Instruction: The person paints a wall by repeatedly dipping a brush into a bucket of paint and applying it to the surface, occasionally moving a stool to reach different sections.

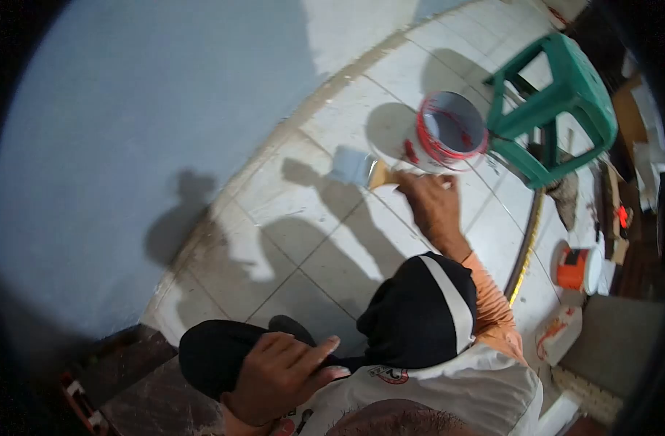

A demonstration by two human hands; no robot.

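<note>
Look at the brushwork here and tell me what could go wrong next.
Paint could drip or smear: the right hand holds the paintbrush, its bristles pale blue, over the pale floor tiles.

The open bucket might get knocked and spill, since it stands right by that hand.

The green stool stands close beside the bucket, so a bump to it may jolt the bucket too.

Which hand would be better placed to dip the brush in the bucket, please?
Probably the right hand: it holds the brush close to the bucket, while the left hand is back near the knee.
</note>
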